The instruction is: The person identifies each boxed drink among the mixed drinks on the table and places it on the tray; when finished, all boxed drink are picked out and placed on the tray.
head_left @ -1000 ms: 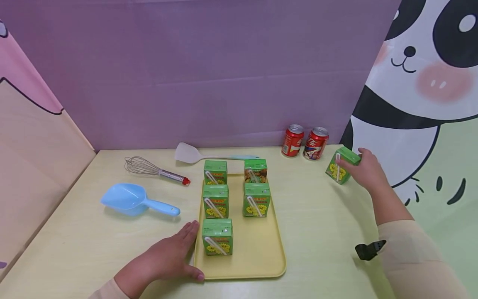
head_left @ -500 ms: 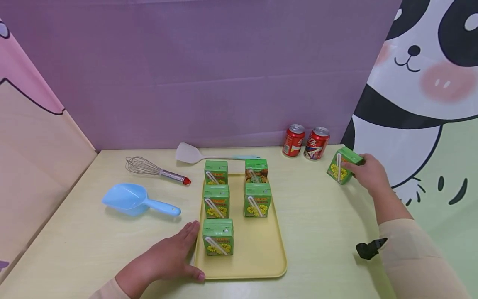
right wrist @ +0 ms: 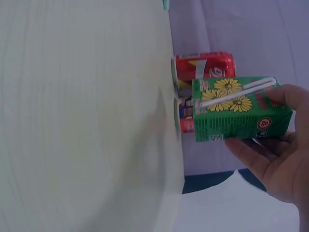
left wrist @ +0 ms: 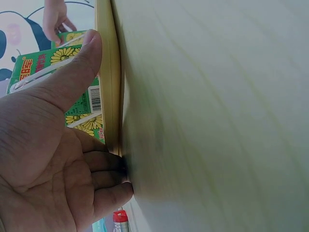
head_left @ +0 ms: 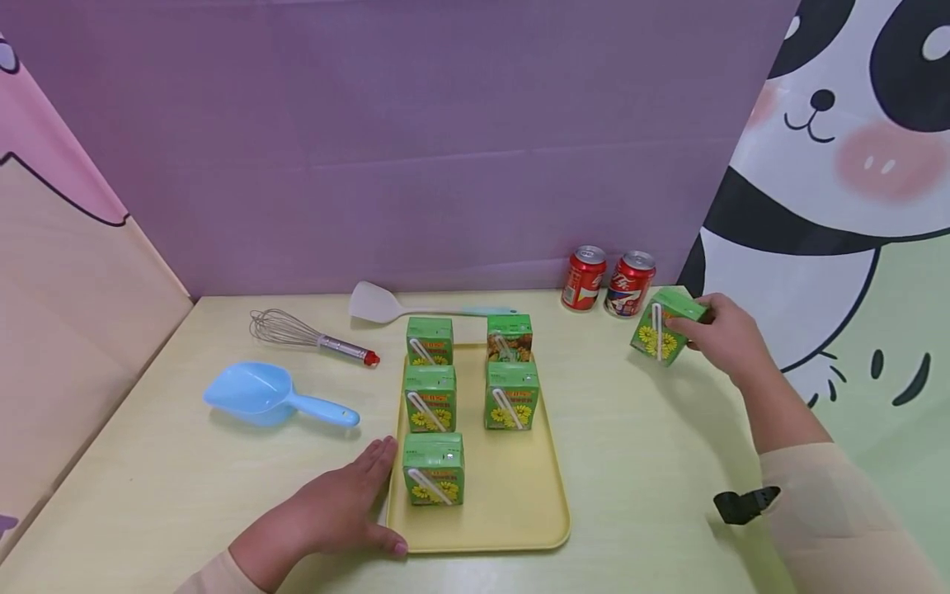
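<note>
My right hand (head_left: pixel 731 338) grips a green drink carton (head_left: pixel 668 327) with yellow flowers and a white straw, at the table's back right. In the right wrist view the carton (right wrist: pixel 241 110) is pinched between thumb and fingers, apart from the tabletop. My left hand (head_left: pixel 334 507) rests along the left edge of a yellow tray (head_left: pixel 512 503), fingers and thumb extended against the rim. On the tray stand several matching cartons: a left column with the nearest carton (head_left: pixel 434 470) at the front, and a shorter right column with a front carton (head_left: pixel 511 398).
Two red soda cans (head_left: pixel 584 279) stand at the back right, beside the held carton. A white spatula (head_left: pixel 378 304) lies behind the tray. To the left are a whisk (head_left: pixel 312 337) and a blue scoop (head_left: pixel 260 394). A purple backdrop (head_left: pixel 445 148) closes off the back.
Over the last half second, my right hand has shifted a little left with the carton, which now shows a gap and shadow beneath it. My left hand and the tray stay put.
</note>
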`<state>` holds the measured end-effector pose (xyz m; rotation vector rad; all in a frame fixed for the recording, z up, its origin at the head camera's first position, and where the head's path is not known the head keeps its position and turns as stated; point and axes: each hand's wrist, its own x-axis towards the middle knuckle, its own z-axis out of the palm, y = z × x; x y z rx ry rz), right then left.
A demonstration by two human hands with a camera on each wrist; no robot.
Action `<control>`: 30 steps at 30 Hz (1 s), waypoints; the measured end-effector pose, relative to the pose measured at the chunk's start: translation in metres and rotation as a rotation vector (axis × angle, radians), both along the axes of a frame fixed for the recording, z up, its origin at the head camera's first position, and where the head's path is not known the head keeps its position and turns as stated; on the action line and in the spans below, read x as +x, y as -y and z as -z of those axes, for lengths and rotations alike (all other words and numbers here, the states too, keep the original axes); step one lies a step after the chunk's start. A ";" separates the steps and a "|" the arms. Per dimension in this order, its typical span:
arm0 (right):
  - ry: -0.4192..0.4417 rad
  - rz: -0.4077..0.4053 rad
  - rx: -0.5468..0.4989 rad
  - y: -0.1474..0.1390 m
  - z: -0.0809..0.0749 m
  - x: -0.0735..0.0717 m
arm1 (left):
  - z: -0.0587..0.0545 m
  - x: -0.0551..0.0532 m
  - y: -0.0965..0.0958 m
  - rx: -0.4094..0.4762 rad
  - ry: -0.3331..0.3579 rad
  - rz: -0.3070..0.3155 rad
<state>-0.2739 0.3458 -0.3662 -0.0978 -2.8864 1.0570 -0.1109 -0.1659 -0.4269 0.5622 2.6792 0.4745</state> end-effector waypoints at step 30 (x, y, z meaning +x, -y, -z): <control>-0.102 -0.439 -0.008 0.123 -0.041 0.103 | -0.001 0.001 0.000 0.007 -0.008 0.008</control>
